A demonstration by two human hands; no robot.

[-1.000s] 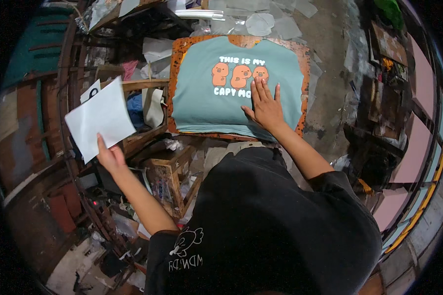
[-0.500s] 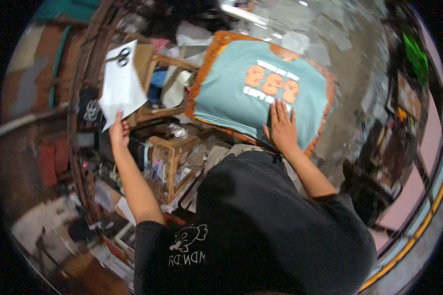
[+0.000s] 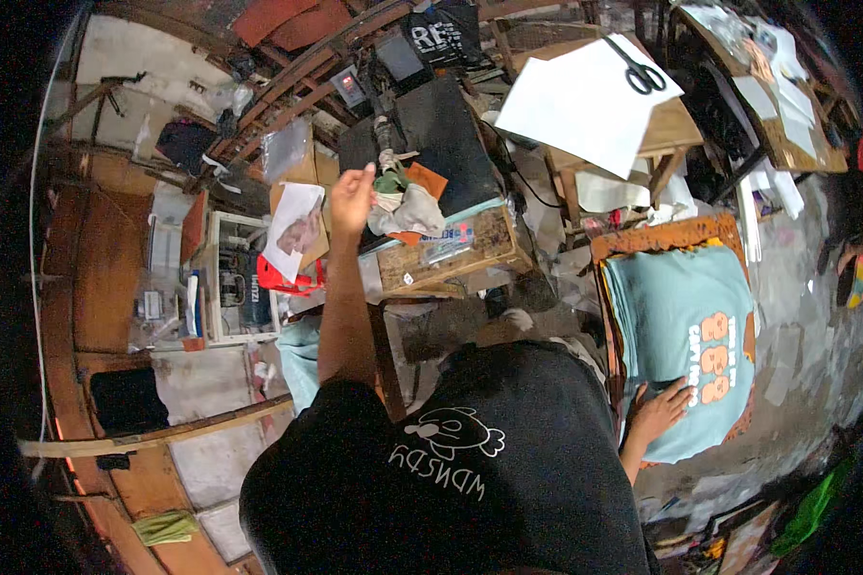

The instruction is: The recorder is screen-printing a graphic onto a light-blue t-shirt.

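My left hand (image 3: 353, 199) is raised beside a bundle of rags (image 3: 412, 209), near a black-topped box-like unit (image 3: 441, 125). Its fingers are curled in, and I cannot make out anything between them. Over at the right, my right hand (image 3: 660, 412) lies flat with fingers stretched on a blue-green printed shirt (image 3: 657, 297). The shirt rests on an orange-brown board (image 3: 664, 233), whose edges show around it. White paper sheets (image 3: 571, 101) lie on a small wooden stand, with black-handled scissors (image 3: 642, 75) on top.
A wooden table (image 3: 786, 115) with papers stands at the far right. To the left are a white-framed cabinet (image 3: 244, 278), a red object (image 3: 283, 276) and a wooden rail (image 3: 163, 431). A green thing (image 3: 813, 513) lies at the lower right.
My view has swung left. My left hand has left the white paper and now is by the rags. My right hand stays on the shirt.
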